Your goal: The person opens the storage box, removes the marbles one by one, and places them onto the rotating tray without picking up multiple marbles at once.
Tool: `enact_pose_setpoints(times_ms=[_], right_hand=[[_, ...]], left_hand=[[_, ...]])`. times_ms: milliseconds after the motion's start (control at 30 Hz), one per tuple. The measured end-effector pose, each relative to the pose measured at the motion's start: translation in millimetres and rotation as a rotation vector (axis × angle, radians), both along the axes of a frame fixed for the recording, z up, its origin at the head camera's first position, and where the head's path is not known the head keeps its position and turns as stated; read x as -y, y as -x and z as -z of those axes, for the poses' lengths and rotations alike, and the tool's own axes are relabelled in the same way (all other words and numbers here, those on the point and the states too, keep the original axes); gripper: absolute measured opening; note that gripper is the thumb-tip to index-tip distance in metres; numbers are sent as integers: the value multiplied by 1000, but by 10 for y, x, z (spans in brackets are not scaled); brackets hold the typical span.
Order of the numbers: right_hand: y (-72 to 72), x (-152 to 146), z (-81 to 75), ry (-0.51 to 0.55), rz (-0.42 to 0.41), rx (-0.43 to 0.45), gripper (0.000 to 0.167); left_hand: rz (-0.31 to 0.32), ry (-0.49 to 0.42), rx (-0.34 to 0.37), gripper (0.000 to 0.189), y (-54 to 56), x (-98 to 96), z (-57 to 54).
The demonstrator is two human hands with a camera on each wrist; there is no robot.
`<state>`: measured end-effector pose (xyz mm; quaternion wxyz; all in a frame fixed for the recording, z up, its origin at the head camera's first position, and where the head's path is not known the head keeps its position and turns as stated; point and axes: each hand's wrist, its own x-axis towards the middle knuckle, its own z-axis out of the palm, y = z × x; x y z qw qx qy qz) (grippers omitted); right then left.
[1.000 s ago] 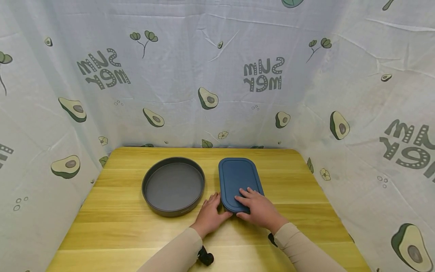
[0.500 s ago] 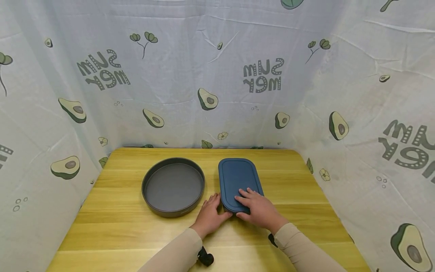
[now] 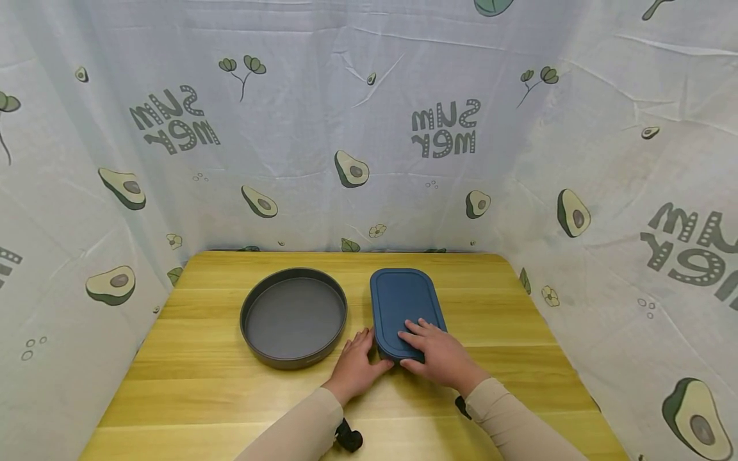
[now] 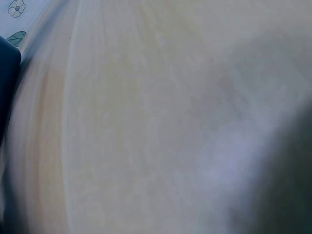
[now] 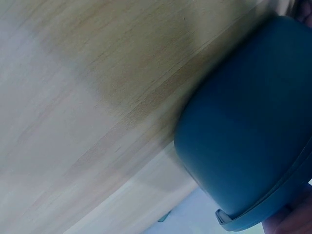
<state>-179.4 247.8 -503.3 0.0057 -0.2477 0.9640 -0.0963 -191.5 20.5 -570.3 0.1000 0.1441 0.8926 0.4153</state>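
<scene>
A blue rectangular food container with a flat lid (image 3: pixel 403 291) sits right of centre on the table, its long side running away from me. My left hand (image 3: pixel 354 370) grips its near left corner, fingers along the side wall and thumb at the near end. On the near right part of the lid rests my right hand (image 3: pixel 441 355), fingers spread and straight, thumb at the near edge. In the right wrist view the container's side wall (image 5: pixel 243 117) and the rim of its lid (image 5: pixel 261 214) show; the lid is on. Only a dark blue edge of the container (image 4: pixel 7 78) shows in the left wrist view.
A round dark grey baking pan (image 3: pixel 294 317) stands to the left of the container, with nothing in it. Both stand on a yellow wood-grain table (image 3: pixel 190 384). White curtains printed with avocados (image 3: pixel 300 128) hang around its back and sides.
</scene>
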Motion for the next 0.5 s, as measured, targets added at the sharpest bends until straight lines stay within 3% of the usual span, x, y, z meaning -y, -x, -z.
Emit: enact_pose_setpoints(times_ms=[500], right_hand=[[-19, -11, -41, 42, -7, -25, 55]], left_hand=[[5, 4, -4, 88, -15, 7, -13]])
